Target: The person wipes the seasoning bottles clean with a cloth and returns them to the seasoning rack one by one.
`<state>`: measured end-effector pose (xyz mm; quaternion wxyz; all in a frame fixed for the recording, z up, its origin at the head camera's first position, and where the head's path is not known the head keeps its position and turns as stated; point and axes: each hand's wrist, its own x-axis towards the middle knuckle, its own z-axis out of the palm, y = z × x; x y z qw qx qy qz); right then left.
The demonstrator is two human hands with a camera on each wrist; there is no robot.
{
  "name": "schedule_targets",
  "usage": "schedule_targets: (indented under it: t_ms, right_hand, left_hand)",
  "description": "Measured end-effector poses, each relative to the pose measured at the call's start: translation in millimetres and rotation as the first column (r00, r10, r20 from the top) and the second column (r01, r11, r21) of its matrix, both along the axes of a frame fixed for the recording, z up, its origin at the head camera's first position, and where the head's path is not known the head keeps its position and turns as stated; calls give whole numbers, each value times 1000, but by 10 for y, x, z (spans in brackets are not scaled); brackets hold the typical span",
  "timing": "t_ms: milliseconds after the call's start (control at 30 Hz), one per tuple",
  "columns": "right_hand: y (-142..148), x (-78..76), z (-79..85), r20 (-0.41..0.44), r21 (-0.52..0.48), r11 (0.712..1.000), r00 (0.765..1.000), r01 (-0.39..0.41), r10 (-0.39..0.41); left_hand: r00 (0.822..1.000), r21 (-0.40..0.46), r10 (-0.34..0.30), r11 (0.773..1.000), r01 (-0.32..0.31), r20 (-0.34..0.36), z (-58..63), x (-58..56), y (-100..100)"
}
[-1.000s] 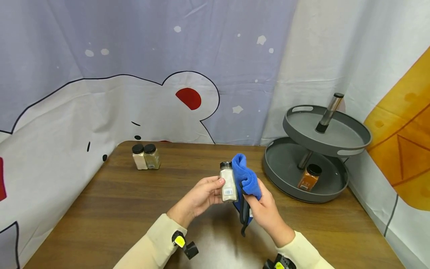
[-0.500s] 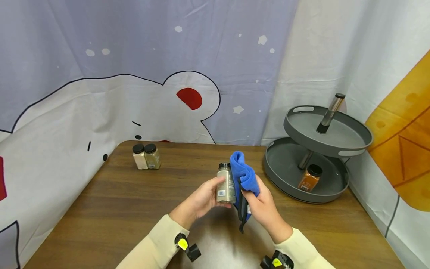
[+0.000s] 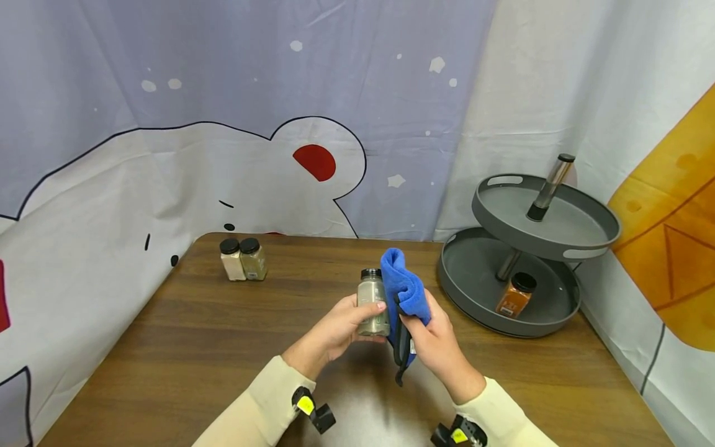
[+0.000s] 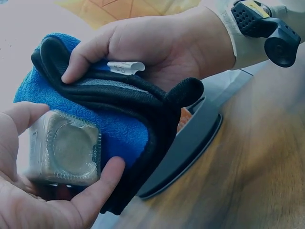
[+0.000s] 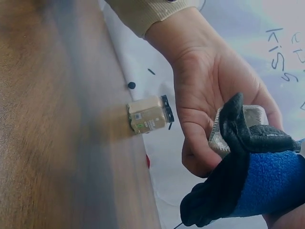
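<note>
In the head view my left hand [image 3: 334, 332] grips a clear spice jar [image 3: 371, 297] with a black lid and pale contents, held upright above the table. My right hand [image 3: 441, 340] pinches a folded blue cloth [image 3: 403, 287] with black edging, and the cloth lies against the jar's right side. From the left wrist, the square glass base of the spice jar [image 4: 72, 149] shows between thumb and fingers, with the blue cloth [image 4: 121, 131] right beside it. In the right wrist view the cloth [image 5: 271, 183] partly hides the jar.
Two black-lidded spice jars [image 3: 242, 261] stand side by side at the table's back left. On the right is a grey two-tier round tray [image 3: 475, 310]; an orange spice jar [image 3: 515, 296] stands on its lower tier. A printed curtain [image 3: 251, 180] hangs behind the wooden table [image 3: 184, 335].
The jar has turned in my left hand, so its barcode label no longer faces the head camera. Both hands, jar and cloth have shifted slightly left.
</note>
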<state>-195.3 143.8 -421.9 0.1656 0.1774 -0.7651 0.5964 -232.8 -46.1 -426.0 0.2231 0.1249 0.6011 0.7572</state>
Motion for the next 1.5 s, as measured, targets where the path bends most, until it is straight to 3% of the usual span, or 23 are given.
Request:
schedule_targets:
  t_ms: [233,733,1033,1233,1333,1500]
  right_hand:
    - [10,11,-2,-7,17,1000,1000,9,-8]
    - [-16,119,-126,-45,72,997,999,-25,28]
    - [14,189,-180,-42,89,995,997,-54,57]
    - [39,239,-189,-57,102,994,997,-50,56]
    - [48,240,-192,-73,94,994,996,-54,61]
    - [69,208,-175,-104,65,997,993,-46,53]
  left_hand:
    - [997,52,82,995,-82,14,3,7,17]
    - [993,194,84,976,-98,80,75,-48,-35]
    - [981,281,163,941,-188,110,74,-58,-18]
    - [975,340,180,916,-215,131,86,-64,3]
    - [975,338,173,917,-210,136,83,-63,5]
    - [984,284,146,944,-169,100,47,-64,-10]
